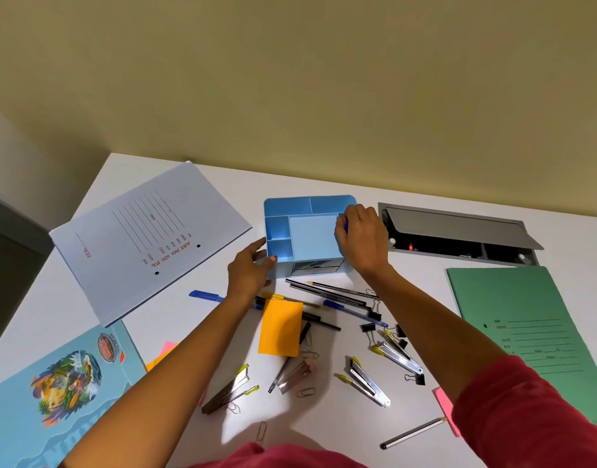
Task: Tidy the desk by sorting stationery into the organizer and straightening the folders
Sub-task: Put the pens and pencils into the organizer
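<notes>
- Steadying the organizer (280,211) near the desk's (243,184) far edge, the left hand (248,275) lies straight-fingered against its left wall, holding nothing.
- The right hand (361,238), apart from the left, curls over the organizer's right side, pinching a small blue item (345,226) too hidden to name.
- Pens (337,295) and clips (371,327) lie scattered mid-desk; a white folder (148,238) sits askew by the far-left corner, a green folder (527,319) at the right edge.
- Risk: a careless release could drop the item outside its compartment or into the open hatch (459,228) just beside; a withdrawing forearm could scatter the clips.
</notes>
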`<state>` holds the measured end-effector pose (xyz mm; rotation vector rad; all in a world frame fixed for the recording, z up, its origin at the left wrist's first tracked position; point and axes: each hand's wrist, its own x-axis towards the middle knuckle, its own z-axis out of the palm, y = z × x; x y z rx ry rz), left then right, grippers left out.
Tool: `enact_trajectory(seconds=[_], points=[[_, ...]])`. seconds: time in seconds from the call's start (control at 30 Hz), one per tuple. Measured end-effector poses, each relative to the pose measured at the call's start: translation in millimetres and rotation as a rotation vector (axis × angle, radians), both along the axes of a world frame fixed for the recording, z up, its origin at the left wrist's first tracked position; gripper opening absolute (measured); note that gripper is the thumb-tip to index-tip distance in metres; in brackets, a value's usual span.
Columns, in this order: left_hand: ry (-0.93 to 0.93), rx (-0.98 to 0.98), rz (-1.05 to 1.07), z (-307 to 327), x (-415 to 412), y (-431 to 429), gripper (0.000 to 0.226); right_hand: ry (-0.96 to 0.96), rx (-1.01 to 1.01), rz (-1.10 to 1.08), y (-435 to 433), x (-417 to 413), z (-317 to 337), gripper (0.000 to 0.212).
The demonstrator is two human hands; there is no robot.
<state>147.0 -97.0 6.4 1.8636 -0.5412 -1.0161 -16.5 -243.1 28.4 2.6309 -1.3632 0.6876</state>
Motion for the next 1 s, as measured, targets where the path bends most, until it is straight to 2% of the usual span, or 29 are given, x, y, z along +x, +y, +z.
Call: enact_trajectory(seconds=[0.1, 0.27, 0.43, 0.57, 0.63, 0.77, 0.87, 1.0], points=[[-0.002, 0.0, 0.003, -1, 0, 0, 0.055, 0.0, -0.006, -0.007, 0, -2, -1, 0.015], [-0.007, 0.0, -0.002, -1, 0, 1, 0.054, -0.088, 0.108, -0.021, 1, -3, 1, 0.017], [0.007, -0.007, 0.0, -1, 0, 2, 0.054, -0.273, 0.142, -0.032, 9, -13, 5, 0.022], [0.019, 0.0, 0.009, -2, 0, 2, 0.055, -0.391, -0.08, 0.072, 38, -21, 4, 0.014], [0.022, 0.003, 0.009, -1, 0, 2, 0.055, -0.333, -0.147, 0.139, 58, -24, -6, 0.015], [0.016, 0.001, -0.006, 1, -1, 3, 0.055, -0.116, 0.157, 0.204, 85, -36, -35, 0.019], [0.024, 0.005, -0.002, 2, 0, 3, 0.055, -0.038, 0.43, 0.082, 88, -48, -55, 0.017], [0.04, 0.003, -0.003, 2, 0, 3, 0.056, 0.092, 0.545, -0.001, 84, -62, -72, 0.022]])
